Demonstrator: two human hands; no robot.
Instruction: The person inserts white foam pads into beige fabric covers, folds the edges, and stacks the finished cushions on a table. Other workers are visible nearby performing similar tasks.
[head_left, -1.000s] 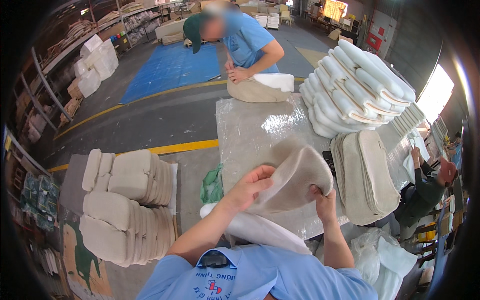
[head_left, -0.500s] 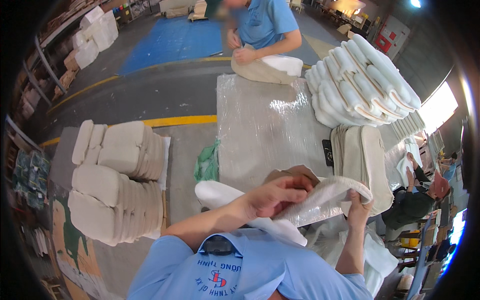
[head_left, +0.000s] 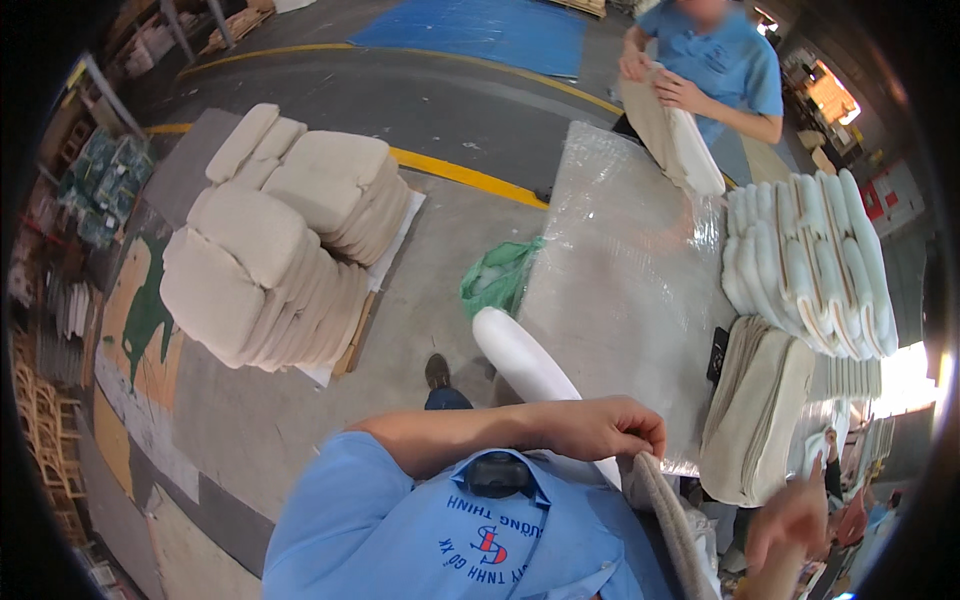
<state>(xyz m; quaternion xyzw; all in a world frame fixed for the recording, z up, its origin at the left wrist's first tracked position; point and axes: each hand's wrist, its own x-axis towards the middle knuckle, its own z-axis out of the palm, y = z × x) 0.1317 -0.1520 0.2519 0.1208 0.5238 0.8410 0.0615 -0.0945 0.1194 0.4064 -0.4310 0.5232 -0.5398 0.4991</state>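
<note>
My left hand (head_left: 612,428) reaches across my chest, its fingers pinching one end of a beige fabric cushion cover (head_left: 662,515). The cover hangs down along my right side, its lower part running to the picture's bottom edge. My right hand (head_left: 788,522) is off to the right of the cover and apart from it, its fingers smeared by motion. A long white padded piece (head_left: 522,352) slants from beneath my left forearm toward the table's near left corner.
A plastic-wrapped table (head_left: 620,270) holds stacked beige covers (head_left: 755,410) and white cushion pads (head_left: 810,260). A green bag (head_left: 500,278) hangs by its left edge. Beige cushions (head_left: 260,250) are piled at left. Across the table, a co-worker (head_left: 715,65) handles a beige-and-white cushion.
My right hand has left the cover and swung right. My left hand still grips it, and the cover has dropped to hang at my side. The view has turned leftward.
</note>
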